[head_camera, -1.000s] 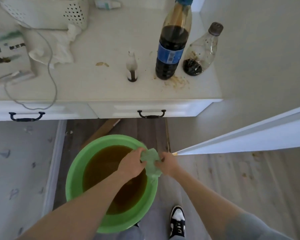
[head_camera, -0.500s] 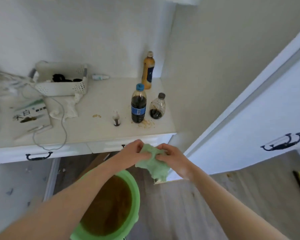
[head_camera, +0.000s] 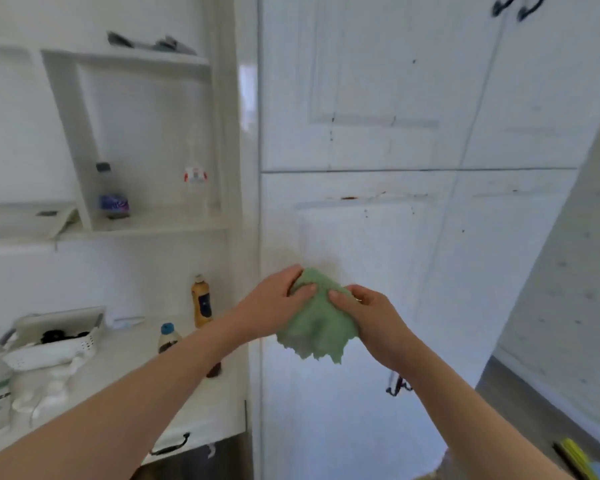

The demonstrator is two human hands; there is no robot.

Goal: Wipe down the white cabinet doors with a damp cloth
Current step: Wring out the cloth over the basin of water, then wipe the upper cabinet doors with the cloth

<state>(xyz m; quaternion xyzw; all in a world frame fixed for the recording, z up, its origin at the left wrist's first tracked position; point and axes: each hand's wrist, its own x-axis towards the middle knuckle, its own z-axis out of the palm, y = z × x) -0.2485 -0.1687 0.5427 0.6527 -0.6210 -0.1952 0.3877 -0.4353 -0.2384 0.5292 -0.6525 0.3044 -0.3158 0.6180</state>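
A crumpled green cloth [head_camera: 317,323] hangs between both hands at chest height, in front of the lower white cabinet door [head_camera: 354,244]. My left hand [head_camera: 274,303] grips its upper left edge. My right hand [head_camera: 371,317] holds its right side, fingers pressed into the fabric. The door bears dark specks and a reddish smear near its top edge. Above it is an upper white cabinet door [head_camera: 361,81], also speckled. A dark handle [head_camera: 397,386] shows just below my right wrist.
An open white door panel [head_camera: 568,289] slants in at the right. To the left a white counter [head_camera: 201,403] carries a brown sauce bottle [head_camera: 201,303], a blue-capped bottle [head_camera: 168,337] and a white basket [head_camera: 59,337]. Shelves above hold a small bottle [head_camera: 111,195].
The view has risen from the green basin of brown water to the cabinet doors. Both hands lifted the cloth out of the basin up in front of the lower door.
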